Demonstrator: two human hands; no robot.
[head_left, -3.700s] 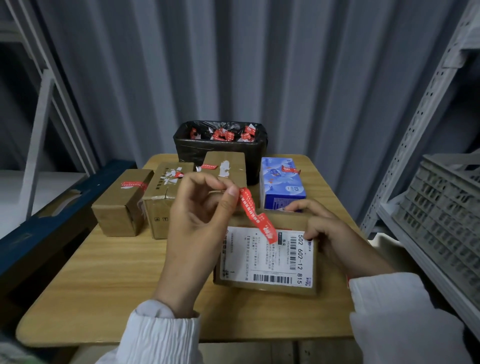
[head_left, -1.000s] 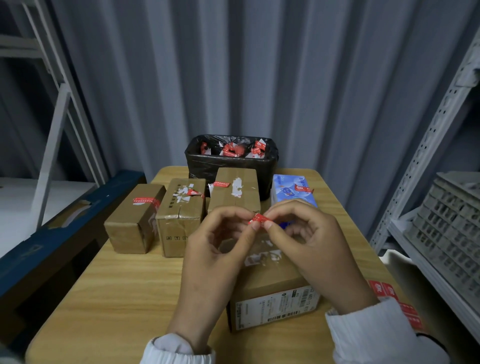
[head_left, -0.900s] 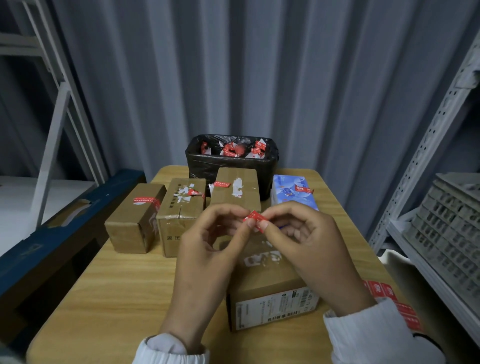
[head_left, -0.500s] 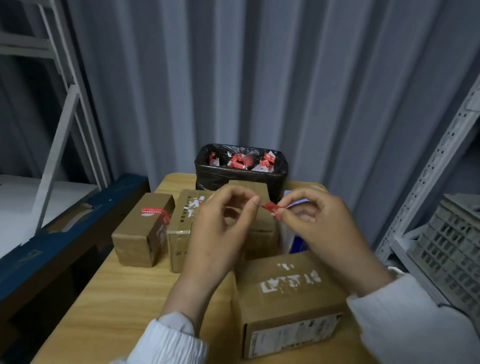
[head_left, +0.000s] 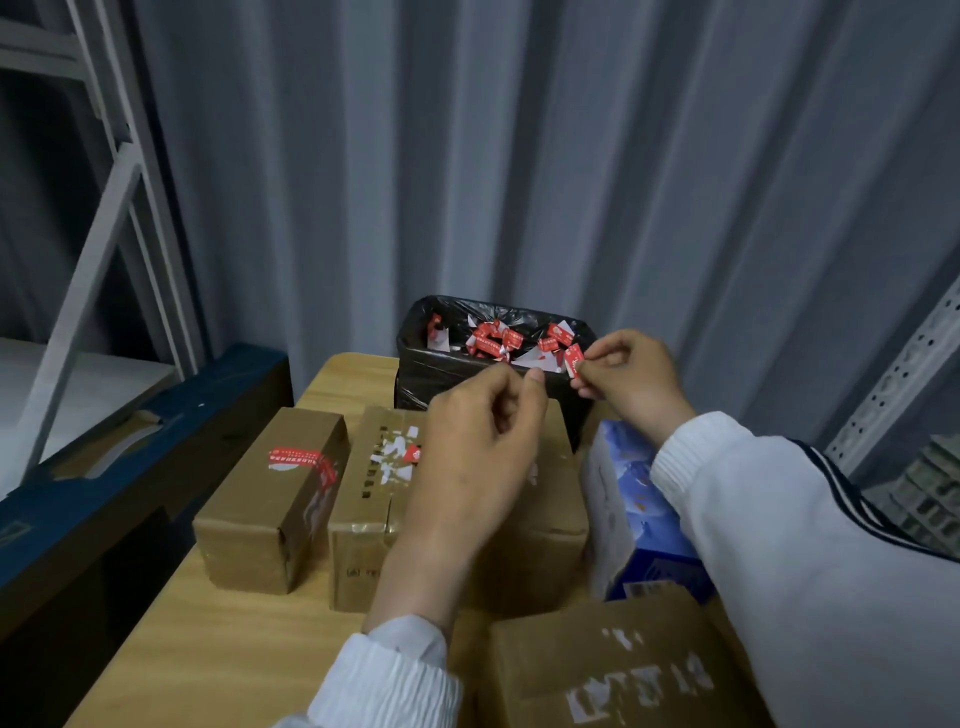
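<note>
My right hand (head_left: 631, 378) pinches a folded red sticker (head_left: 573, 358) over the right rim of the black-lined bin (head_left: 441, 371), which holds several crumpled red stickers. My left hand (head_left: 478, 457) hovers in front of the bin with fingers curled and thumb against the forefinger, holding nothing I can see. The cardboard box (head_left: 618, 670) that bore the sticker sits at the near edge, white glue residue on its top.
Three brown boxes stand in a row on the wooden table (head_left: 223, 639): one with a red sticker (head_left: 270, 499), a second (head_left: 363, 519), a third behind my left hand. A blue tissue pack (head_left: 628, 525) is at the right. Grey shelving (head_left: 893, 384) and a crate (head_left: 930, 488) stand at the right.
The sticker was peeled off the near box and folded between both hands. My right hand has carried it out over the bin; my left hand let go of it.
</note>
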